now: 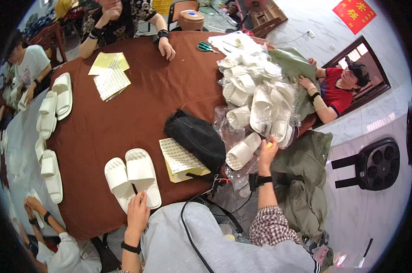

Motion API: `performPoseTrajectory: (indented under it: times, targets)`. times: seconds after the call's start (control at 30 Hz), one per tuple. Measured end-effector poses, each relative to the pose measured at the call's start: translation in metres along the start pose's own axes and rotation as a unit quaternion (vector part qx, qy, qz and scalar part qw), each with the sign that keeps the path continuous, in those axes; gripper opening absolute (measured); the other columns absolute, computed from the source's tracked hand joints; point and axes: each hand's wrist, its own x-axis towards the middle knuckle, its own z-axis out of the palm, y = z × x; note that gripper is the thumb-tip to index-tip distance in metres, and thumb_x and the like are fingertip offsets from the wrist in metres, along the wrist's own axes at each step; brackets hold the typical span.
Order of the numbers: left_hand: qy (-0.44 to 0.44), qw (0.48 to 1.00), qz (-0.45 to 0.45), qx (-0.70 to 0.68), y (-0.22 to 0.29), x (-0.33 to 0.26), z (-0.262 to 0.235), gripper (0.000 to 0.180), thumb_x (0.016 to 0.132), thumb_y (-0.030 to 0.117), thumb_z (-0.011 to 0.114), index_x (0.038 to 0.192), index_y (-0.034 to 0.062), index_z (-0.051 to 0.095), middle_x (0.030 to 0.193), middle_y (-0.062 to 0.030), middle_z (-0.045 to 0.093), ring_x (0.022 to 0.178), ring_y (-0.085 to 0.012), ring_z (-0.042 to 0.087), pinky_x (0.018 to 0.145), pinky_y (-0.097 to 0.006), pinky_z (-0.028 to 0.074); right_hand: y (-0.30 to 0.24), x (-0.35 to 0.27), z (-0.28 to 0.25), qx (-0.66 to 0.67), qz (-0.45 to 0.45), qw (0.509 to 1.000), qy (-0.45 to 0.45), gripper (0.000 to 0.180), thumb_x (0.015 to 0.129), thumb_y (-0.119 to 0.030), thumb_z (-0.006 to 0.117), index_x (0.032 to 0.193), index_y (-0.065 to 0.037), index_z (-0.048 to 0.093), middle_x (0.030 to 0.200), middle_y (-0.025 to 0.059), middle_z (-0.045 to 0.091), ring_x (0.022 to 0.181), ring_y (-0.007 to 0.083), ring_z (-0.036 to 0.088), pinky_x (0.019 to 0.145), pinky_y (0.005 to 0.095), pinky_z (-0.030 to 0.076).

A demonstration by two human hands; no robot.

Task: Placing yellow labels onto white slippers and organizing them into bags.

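Now the slipper pair (pixel 133 178) lies on the brown table (pixel 142 109) near my edge, my left hand (pixel 137 210) flat and open on it. Right hand (pixel 266 152) is up, closing on a bagged slipper (pixel 242 154) from the pile (pixel 256 98); next I think pull it free w/o dragging others.

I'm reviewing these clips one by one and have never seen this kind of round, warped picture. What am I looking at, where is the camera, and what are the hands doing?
There is no machine here: a person wears a wide fisheye camera on the head, looking down, so straight edges bend. Both forearms enter from below. The left hand rests on a pair of white slippers lying on the brown table. The right hand reaches to a bagged white slipper at the edge of a heap of bagged slippers. Between the hands lie a black bag and a sticker sheet. Other people sit around the table.
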Motion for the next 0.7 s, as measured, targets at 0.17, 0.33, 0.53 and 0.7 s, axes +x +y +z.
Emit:
performPoseTrajectory:
  times: [0.17,0.33,0.53,0.7]
  targets:
    - [-0.016,1.000,-0.002,-0.010,0.008,0.004,-0.003,0.060,0.079,0.004,0.070,0.135,-0.0036,0.050,0.139,-0.0168,0.048,0.125,-0.0357,0.047,0.105,-0.044,0.040,0.112,0.089,-0.057,-0.237,0.087,0.955,0.153,0.087,0.079,-0.024,0.081,0.149,0.000,0.035,0.125,0.0198,0.059,0.102,0.0301,0.060,0.082,0.0415,0.050]
    - [-0.047,0.997,-0.058,-0.003,0.009,-0.004,-0.009,0.058,0.080,0.001,0.067,0.134,-0.0057,0.049,0.137,-0.0208,0.046,0.124,-0.0410,0.045,0.104,-0.046,0.040,0.121,0.119,-0.070,0.083,0.360,0.928,-0.041,0.116,0.078,-0.033,0.084,0.159,-0.009,0.005,0.145,0.0193,0.041,0.094,0.0255,0.057,0.072,0.0391,0.048]
    - [-0.051,0.996,-0.070,0.000,0.014,0.002,-0.010,0.063,0.075,-0.001,0.069,0.135,-0.0047,0.048,0.136,-0.0187,0.047,0.122,-0.0393,0.045,0.104,-0.047,0.039,0.119,0.142,-0.073,0.035,0.325,0.917,-0.227,0.095,0.078,-0.036,0.082,0.151,-0.004,0.032,0.113,0.0126,0.061,0.064,0.0144,0.055,0.052,0.0289,0.044]
    - [-0.044,0.995,-0.094,-0.011,0.018,0.003,-0.002,0.064,0.075,0.000,0.070,0.135,-0.0045,0.048,0.133,-0.0203,0.047,0.120,-0.0407,0.045,0.101,-0.047,0.041,0.096,0.150,-0.061,0.055,0.367,0.897,-0.239,0.058,0.083,-0.031,0.079,0.127,-0.003,0.051,0.079,-0.0002,0.054,0.056,0.0082,0.048,0.047,0.0246,0.038]
